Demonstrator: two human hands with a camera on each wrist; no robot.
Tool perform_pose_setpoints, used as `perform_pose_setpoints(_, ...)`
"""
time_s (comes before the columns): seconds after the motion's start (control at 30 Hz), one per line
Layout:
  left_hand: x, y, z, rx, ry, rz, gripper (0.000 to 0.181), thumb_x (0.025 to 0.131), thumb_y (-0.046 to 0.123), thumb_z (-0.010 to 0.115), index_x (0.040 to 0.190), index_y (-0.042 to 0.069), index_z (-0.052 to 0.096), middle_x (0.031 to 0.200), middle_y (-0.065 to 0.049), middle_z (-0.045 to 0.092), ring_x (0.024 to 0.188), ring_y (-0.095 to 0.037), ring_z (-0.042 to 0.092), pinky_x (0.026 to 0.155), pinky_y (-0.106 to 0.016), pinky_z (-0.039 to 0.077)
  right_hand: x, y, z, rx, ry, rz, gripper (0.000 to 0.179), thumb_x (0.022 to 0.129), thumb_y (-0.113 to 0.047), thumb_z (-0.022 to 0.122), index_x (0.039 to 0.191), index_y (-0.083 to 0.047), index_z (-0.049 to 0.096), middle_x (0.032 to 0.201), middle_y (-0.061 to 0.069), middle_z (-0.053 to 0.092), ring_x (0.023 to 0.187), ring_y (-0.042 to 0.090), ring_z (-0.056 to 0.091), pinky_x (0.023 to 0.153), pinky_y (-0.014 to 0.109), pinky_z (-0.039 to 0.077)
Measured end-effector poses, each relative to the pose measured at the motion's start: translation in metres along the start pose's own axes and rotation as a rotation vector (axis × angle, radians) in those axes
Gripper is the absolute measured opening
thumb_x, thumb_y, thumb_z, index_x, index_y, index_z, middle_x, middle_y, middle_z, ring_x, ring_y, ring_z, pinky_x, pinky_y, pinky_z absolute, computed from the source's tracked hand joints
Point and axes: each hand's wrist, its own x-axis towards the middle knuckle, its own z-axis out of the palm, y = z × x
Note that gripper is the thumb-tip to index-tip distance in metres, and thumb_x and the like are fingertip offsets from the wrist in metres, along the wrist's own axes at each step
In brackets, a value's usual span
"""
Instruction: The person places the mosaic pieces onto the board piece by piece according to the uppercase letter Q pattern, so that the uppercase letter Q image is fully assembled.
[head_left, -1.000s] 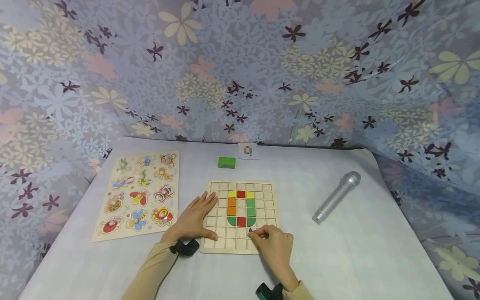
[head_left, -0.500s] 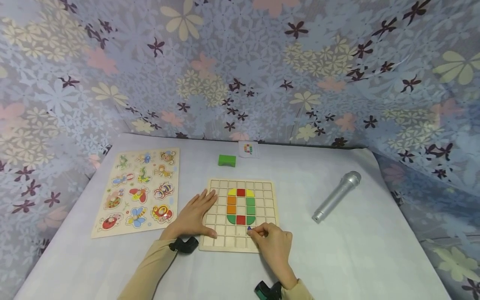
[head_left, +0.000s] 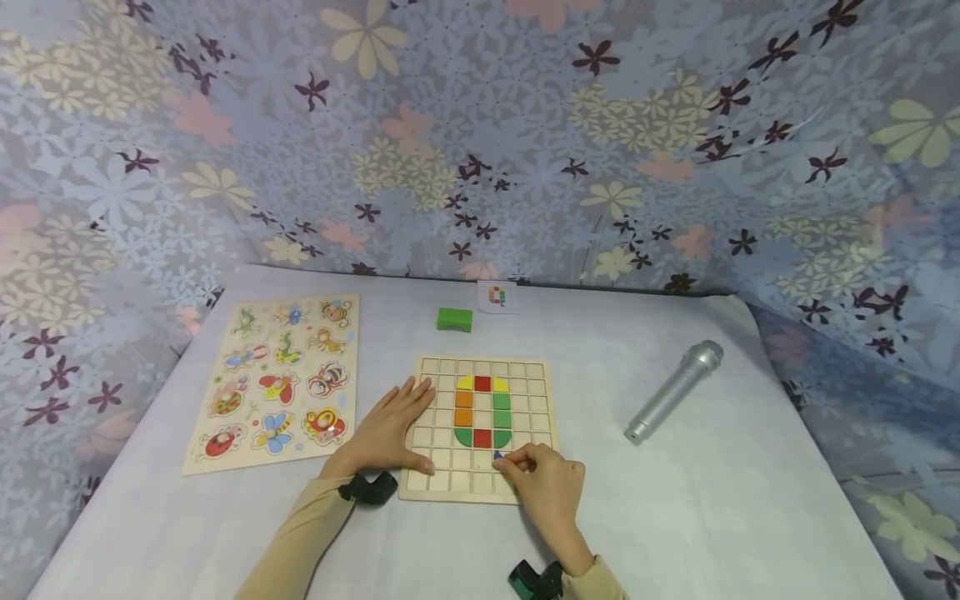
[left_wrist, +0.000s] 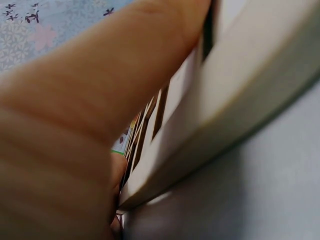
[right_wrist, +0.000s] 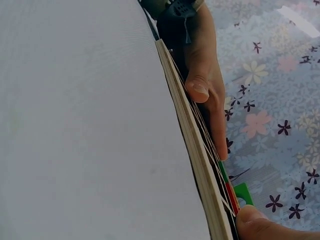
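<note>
A square wooden grid board (head_left: 442, 483) lies flat on the table. Red (head_left: 482, 438), orange (head_left: 464, 408), green (head_left: 502, 410) and yellow (head_left: 466, 383) pieces form an upright ring in its cells. Between thumb and fingertips, my right hand (head_left: 551, 487) pinches a small dark blue piece (head_left: 498, 456) just below the ring's lower right corner. Most of that piece is hidden by the fingers. My left hand (head_left: 386, 433) rests with spread fingers on the board's left side. Its thumb (left_wrist: 100, 75) fills much of the left wrist view, beside the board's thick edge (left_wrist: 225, 105).
Behind the board stand a green block with a curved notch (head_left: 454, 320) and a small card (head_left: 497, 297) printed with a coloured ring. An insect picture puzzle (head_left: 277, 417) lies to the left. To the right lies a silver microphone (head_left: 671, 396). Patterned cloth hangs behind.
The head view has tilted slightly. My right fingertips and the blue piece have shifted a touch to the left on the board. The left hand stays in place.
</note>
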Motion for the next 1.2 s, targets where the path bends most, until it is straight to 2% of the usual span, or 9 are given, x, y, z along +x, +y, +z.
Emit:
perform_pose_setpoints(0.4,-0.004,-0.001,0.0,-0.005,0.003,-0.017,0.121,0.061,0.061,0.081,0.153,0.004,0.025,0.162,-0.012,0.017,0.151,-0.036,0.009,0.123,-0.052,0.012,-0.001,-0.001,0.003,0.014,-0.023,-0.003,0.018,0.072,-0.034,0.084,0.064,-0.027,0.069,0.057,-0.014,0.058,0.055,0.001,0.048,0.074,0.035,0.026)
perform_pose_setpoints(0.6,-0.002,0.001,0.002,-0.009,0.013,-0.012,0.12,0.062,0.059,0.081,0.153,0.004,0.025,0.162,-0.012,0.017,0.151,-0.035,0.009,0.123,-0.052,0.011,0.001,0.002,0.0,0.021,-0.02,-0.019,0.019,0.072,-0.034,0.084,0.065,-0.026,0.069,0.057,-0.014,0.06,0.054,0.0,0.048,0.076,0.035,0.028)
perform_pose_setpoints(0.73,0.001,0.003,0.003,-0.026,0.003,-0.011,0.12,0.063,0.06,0.081,0.153,0.005,0.025,0.163,-0.012,0.016,0.152,-0.034,0.008,0.124,-0.051,0.009,0.005,0.008,-0.007,0.053,-0.019,0.004,0.019,0.075,-0.035,0.082,0.07,-0.021,0.07,0.054,-0.012,0.058,0.048,0.0,0.042,0.066,0.026,0.035)
perform_pose_setpoints(0.83,0.003,0.004,0.004,-0.041,0.002,-0.021,0.12,0.062,0.06,0.081,0.153,0.005,0.025,0.163,-0.011,0.016,0.152,-0.033,0.007,0.124,-0.05,0.009,0.015,0.013,-0.017,0.119,-0.087,0.046,0.021,0.084,-0.035,0.075,0.08,-0.015,0.072,0.057,-0.007,0.057,0.047,0.001,0.04,0.051,0.019,0.033)
perform_pose_setpoints(0.93,0.004,0.004,0.005,-0.042,0.006,-0.026,0.12,0.062,0.06,0.081,0.153,0.005,0.026,0.163,-0.012,0.016,0.152,-0.034,0.008,0.124,-0.051,0.009,0.032,0.019,-0.035,0.166,-0.223,0.061,0.025,0.091,-0.035,0.066,0.092,-0.01,0.071,0.063,-0.002,0.06,0.051,0.004,0.042,0.047,0.018,0.033)
perform_pose_setpoints(1.0,0.003,0.005,0.004,-0.039,-0.008,-0.03,0.12,0.062,0.06,0.081,0.153,0.005,0.025,0.163,-0.012,0.015,0.152,-0.034,0.007,0.124,-0.051,0.008,0.046,0.024,-0.051,0.135,-0.33,0.022,0.028,0.094,-0.035,0.062,0.101,-0.009,0.07,0.07,0.0,0.064,0.055,0.006,0.047,0.049,0.019,0.037)
perform_pose_setpoints(1.07,0.002,0.007,0.001,-0.034,-0.037,-0.038,0.118,0.064,0.058,0.081,0.153,0.004,0.024,0.163,-0.013,0.014,0.152,-0.035,0.006,0.124,-0.052,0.008,0.06,0.029,-0.07,0.06,-0.368,-0.063,0.029,0.096,-0.034,0.06,0.107,-0.009,0.069,0.079,0.003,0.069,0.063,0.01,0.055,0.054,0.023,0.043)
perform_pose_setpoints(1.13,0.0,0.011,-0.004,-0.033,-0.059,-0.047,0.114,0.067,0.054,0.081,0.153,0.003,0.025,0.162,-0.015,0.016,0.151,-0.037,0.009,0.123,-0.054,0.01,0.072,0.034,-0.088,-0.046,-0.319,-0.161,0.034,0.096,-0.033,0.06,0.116,-0.007,0.067,0.094,0.01,0.071,0.077,0.02,0.063,0.065,0.032,0.052)
perform_pose_setpoints(1.2,-0.001,0.017,-0.011,-0.015,-0.03,-0.069,0.105,0.071,0.049,0.08,0.151,0.004,0.031,0.16,-0.015,0.025,0.149,-0.039,0.018,0.121,-0.057,0.016,0.079,0.041,-0.102,-0.157,-0.205,-0.24,0.045,0.094,-0.035,0.062,0.127,-0.004,0.06,0.115,0.018,0.067,0.096,0.035,0.063,0.079,0.047,0.054)
